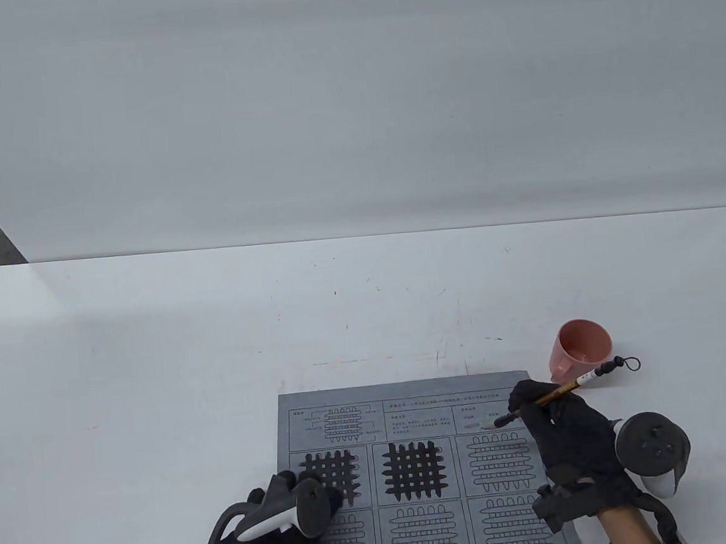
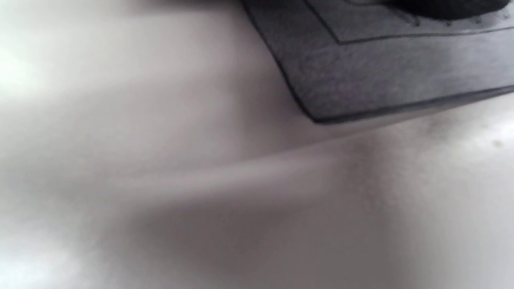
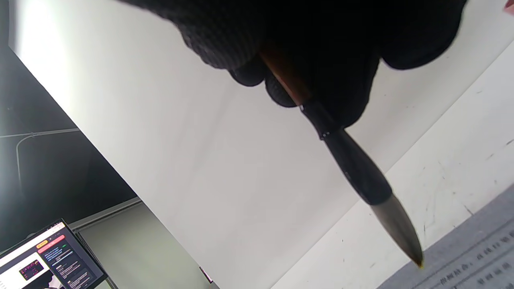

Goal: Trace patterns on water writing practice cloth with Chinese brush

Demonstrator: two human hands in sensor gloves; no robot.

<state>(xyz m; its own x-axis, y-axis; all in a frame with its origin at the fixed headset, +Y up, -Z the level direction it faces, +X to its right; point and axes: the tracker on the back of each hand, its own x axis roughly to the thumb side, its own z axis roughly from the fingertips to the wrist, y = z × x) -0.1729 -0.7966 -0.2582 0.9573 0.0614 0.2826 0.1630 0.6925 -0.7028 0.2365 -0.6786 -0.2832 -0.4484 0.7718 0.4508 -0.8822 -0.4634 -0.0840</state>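
A grey practice cloth [image 1: 413,407] with printed woven patterns lies at the table's front. Two patterns in its middle row, left [image 1: 333,471] and centre [image 1: 413,467], are dark with water; the others are outlines. My right hand [image 1: 564,435] grips a Chinese brush [image 1: 564,389] with a brown handle. Its tip [image 1: 489,426] points left over the cloth's upper right text panel. In the right wrist view the brush [image 3: 353,168] slants down with its wet tip [image 3: 417,263] just above the cloth [image 3: 474,257]. My left hand [image 1: 282,514] rests on the cloth's left part; a cloth corner [image 2: 361,80] shows in the left wrist view.
A pink cup [image 1: 582,348] stands on the white table [image 1: 216,335] just beyond the cloth's top right corner, close to the brush's rear end with its cord loop [image 1: 628,363]. A white backdrop [image 1: 347,95] rises behind the table. A screen [image 3: 44,261] shows in the right wrist view.
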